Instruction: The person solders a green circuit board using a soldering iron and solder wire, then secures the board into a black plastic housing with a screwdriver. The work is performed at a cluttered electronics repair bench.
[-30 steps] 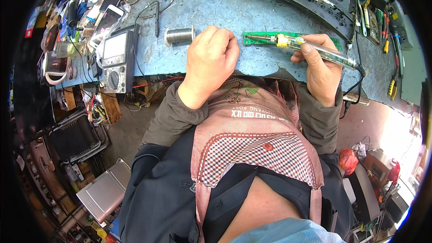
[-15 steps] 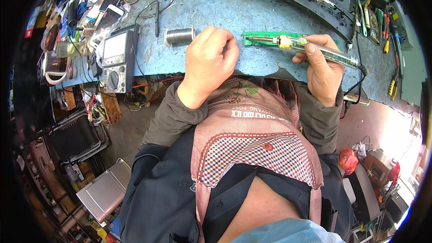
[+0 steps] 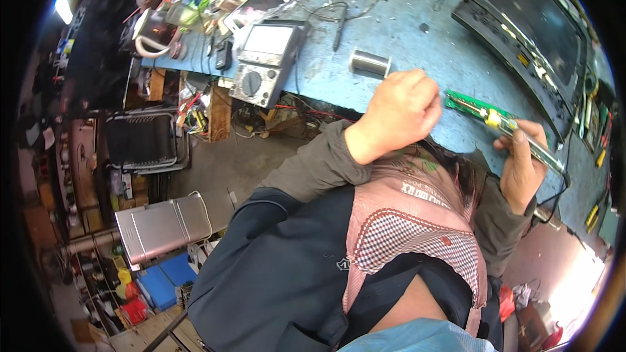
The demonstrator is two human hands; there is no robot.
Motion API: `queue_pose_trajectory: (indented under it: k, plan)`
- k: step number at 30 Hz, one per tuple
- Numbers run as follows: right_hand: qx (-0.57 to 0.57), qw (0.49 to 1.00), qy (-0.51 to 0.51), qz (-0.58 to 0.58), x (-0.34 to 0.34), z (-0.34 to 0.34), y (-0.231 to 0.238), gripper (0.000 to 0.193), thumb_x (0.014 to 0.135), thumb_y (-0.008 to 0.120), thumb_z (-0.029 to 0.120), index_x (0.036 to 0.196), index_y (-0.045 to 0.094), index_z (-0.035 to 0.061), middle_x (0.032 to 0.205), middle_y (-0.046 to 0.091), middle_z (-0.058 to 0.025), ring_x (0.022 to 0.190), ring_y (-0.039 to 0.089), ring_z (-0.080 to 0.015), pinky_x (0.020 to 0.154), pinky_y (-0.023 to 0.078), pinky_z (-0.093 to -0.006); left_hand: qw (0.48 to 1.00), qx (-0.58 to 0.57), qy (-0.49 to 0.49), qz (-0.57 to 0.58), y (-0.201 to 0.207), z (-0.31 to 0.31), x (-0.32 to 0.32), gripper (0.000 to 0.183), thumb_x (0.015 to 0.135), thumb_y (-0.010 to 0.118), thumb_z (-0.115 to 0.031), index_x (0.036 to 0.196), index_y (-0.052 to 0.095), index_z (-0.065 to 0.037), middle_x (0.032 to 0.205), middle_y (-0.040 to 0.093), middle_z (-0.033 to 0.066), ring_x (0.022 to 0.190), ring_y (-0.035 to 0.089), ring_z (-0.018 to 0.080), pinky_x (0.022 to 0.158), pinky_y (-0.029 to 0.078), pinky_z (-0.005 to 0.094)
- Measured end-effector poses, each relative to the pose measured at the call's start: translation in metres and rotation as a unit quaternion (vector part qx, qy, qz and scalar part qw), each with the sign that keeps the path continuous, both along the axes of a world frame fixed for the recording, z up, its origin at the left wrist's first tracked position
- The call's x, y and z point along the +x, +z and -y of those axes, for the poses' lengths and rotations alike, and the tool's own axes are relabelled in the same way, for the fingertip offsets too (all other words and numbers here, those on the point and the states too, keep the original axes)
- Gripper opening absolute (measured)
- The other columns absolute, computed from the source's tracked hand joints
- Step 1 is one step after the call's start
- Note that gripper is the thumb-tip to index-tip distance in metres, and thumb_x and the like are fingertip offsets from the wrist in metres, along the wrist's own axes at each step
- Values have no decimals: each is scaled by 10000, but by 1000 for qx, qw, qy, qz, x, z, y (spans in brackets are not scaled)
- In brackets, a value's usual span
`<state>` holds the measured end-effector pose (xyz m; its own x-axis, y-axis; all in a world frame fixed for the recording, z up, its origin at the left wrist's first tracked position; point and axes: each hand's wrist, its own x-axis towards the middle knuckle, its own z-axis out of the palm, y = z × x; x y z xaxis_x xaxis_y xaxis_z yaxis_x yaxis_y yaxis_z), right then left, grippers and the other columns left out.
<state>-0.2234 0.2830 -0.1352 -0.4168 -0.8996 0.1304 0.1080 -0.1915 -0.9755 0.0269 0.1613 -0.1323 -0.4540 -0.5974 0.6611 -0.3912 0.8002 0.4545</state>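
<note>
Circuit board [image 3: 486, 104] and its bench [image 3: 404, 0]: my green strip lies near the front edge of the blue workbench, probably so both hands can reach it comfortably.
Dark panel unit [image 3: 554, 10]: it sits beyond the board and to the right, I'd judge so the space in front of me can serve for close work.
Analogue meter [image 3: 261, 58]: at the bench edge on my left, dial towards me, likely for easy reading.
Soldering iron [image 3: 494, 119]: it slants across the board, butt end to the right, where the cord [image 3: 559, 192] hangs down, seemingly clear of the work.
Right hand [image 3: 523, 163]: thumb and fingers are clamped on the clear handle behind the yellow collar, I suppose for control well away from the metal shaft.
Left hand [image 3: 402, 112]: fingers curl together near the board's left end; whether something thin is pinched inside, I cannot tell.
Wire spool [image 3: 370, 63]: on its side just beyond that hand, perhaps for quick reach.
Iron tip [image 3: 454, 98]: at the board's left end, laid low, maybe for a clear view; contact I cannot confirm.
</note>
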Motion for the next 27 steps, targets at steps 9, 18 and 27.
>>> queue_pose_trajectory:
  k: [9,18,27]
  plan:
    - [-7,1000,-4,-1,2,0,2,203,1053,732,138,1148,689,-37,979,732,-103,804,691,-167,759,587,-322,1000,-2,-7,4,-2,1,0,133,809,766,-5,850,645,-43,760,581,118,668,616,339,624,509,447]
    - [-9,999,30,3,8,5,9,222,1042,759,145,1165,696,-29,1006,744,-105,819,711,-177,758,590,-320,999,40,0,26,5,-2,0,100,837,746,26,872,673,-33,781,619,128,675,630,329,616,506,431]
    - [-42,998,24,28,6,4,9,236,1048,762,157,1167,693,-35,968,754,-101,801,724,-166,759,606,-310,998,59,26,-18,4,-1,-1,90,927,761,-8,969,687,-37,858,649,138,755,656,370,665,521,456]
